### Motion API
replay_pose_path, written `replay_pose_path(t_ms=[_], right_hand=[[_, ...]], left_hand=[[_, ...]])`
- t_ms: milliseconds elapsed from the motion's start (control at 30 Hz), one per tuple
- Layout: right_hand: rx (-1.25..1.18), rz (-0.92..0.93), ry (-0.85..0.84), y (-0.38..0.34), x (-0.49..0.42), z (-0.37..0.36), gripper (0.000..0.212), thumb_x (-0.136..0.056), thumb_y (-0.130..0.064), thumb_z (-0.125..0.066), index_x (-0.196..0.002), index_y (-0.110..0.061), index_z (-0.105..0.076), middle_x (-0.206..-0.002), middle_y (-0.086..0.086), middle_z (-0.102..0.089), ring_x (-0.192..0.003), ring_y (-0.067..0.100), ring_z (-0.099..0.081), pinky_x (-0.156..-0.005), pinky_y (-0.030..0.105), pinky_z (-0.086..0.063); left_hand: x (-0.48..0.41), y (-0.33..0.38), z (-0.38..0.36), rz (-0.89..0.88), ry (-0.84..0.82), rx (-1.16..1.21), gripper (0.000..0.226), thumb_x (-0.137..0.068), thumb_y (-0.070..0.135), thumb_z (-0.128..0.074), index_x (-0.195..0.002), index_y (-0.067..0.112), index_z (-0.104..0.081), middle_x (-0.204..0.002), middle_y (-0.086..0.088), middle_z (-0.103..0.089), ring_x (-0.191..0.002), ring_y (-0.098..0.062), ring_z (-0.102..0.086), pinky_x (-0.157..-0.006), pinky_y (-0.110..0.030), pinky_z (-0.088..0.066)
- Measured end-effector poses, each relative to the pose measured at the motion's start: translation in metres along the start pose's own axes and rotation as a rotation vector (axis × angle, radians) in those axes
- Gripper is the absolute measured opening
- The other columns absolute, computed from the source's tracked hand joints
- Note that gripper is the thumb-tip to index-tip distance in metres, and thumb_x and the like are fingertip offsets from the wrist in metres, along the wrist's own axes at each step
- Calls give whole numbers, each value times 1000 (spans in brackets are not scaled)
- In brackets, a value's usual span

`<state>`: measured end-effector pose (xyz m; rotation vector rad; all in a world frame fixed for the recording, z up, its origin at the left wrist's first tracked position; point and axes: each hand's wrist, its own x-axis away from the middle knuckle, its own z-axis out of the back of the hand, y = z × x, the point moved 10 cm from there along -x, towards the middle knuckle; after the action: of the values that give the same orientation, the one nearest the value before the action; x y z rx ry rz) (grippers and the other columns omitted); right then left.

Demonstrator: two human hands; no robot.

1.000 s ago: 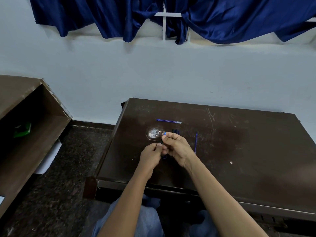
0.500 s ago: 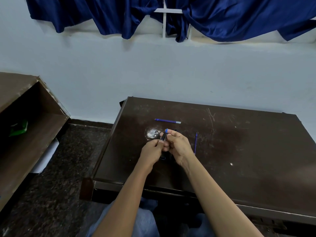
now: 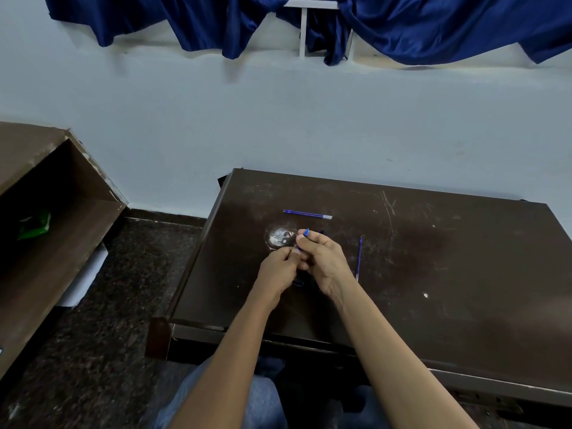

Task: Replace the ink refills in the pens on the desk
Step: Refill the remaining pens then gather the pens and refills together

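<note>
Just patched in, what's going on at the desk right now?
A person sits at the dark desk with both hands together over it. The left hand and the right hand both grip a blue pen, whose end pokes out above the right fingers. Two loose refills lie untouched: the far refill beyond the hands and the side refill just right of the right hand. Whether the pen is open yet is hidden.

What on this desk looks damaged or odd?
The desk top is worn: a whitish scuffed patch lies just beyond the left hand, which shares a blue pen with the right hand; pale scratches mark the far part. Nothing looks spilled.
</note>
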<state>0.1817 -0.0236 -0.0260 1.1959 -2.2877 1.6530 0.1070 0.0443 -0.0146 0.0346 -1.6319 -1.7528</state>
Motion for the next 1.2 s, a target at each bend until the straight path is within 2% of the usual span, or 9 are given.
replay_pose_path(t_ms=[167,267,367,433,533,600,700,933,1200], right_hand=[[-152,38,149,-12,-6,23,20,-91,2,-56,-109,-4,-65,-87,5,-70,-66,9,-60,-62,21,-52],[-279,82,247,-19,-9,40,24,-92,2,-55,-115,-4,-59,-98,7,-69,-74,9,-61,-69,20,-50],[-285,143,356,-22,-8,57,17,-90,3,-59,-102,-9,-58,-101,10,-70,-76,12,-64,-73,24,-52],[-57,201,384,-29,-6,63,19,-87,1,-63,-102,-11,-63,-94,9,-72,-79,14,-65,-77,29,-54],[668,325,281,-35,-4,42,18,-83,-3,-65,-95,-16,-72,-84,3,-70,-76,12,-62,-73,22,-51],[1016,352,168,-23,-3,22,18,-85,-6,-64,-97,-16,-73,-90,1,-71,-82,12,-65,-80,22,-53],[1314,348,118,-9,-1,7,21,-89,-13,-62,-105,-18,-72,-103,4,-73,-96,21,-68,-88,37,-55],[1574,309,99,9,-4,-1,24,-91,-17,-56,-109,-23,-69,-107,7,-71,-100,29,-65,-89,42,-52],[1688,407,46,19,-7,-13,25,-87,-27,-64,-110,-20,-66,-103,6,-70,-104,26,-59,-88,38,-48]], left_hand=[[-1,-7,-1,69,-50,-70,23,-100,24,-40,-104,25,-63,-82,1,-65,-57,-6,-46,-47,-19,-34],[-2,-9,2,75,-45,-98,25,-100,21,-39,-98,29,-62,-86,0,-65,-56,-4,-44,-46,-19,-31],[-6,-12,15,76,36,-93,28,-100,19,-38,-87,29,-60,-96,-2,-64,-57,-2,-44,-52,-20,-33],[-8,-13,25,66,104,-56,29,-100,18,-37,-84,29,-59,-100,-3,-64,-55,-1,-43,-61,-26,-43],[-7,-13,35,60,180,1,28,-99,18,-37,-85,28,-59,-96,-4,-64,-54,-2,-43,-91,-48,-48],[-7,-12,39,55,207,20,27,-98,17,-38,-87,28,-60,-97,-4,-65,-55,-2,-44,-96,-50,-46],[-7,-11,40,57,213,31,26,-98,17,-38,-90,28,-60,-99,-4,-65,-59,-3,-47,-93,-48,-48],[-5,-11,40,38,196,27,27,-98,16,-37,-89,26,-61,-98,-4,-64,-57,-2,-46,-56,-21,-39],[-5,-6,39,20,167,-11,27,-98,14,-37,-93,25,-61,-95,0,-63,-60,-1,-49,-48,-18,-33]])
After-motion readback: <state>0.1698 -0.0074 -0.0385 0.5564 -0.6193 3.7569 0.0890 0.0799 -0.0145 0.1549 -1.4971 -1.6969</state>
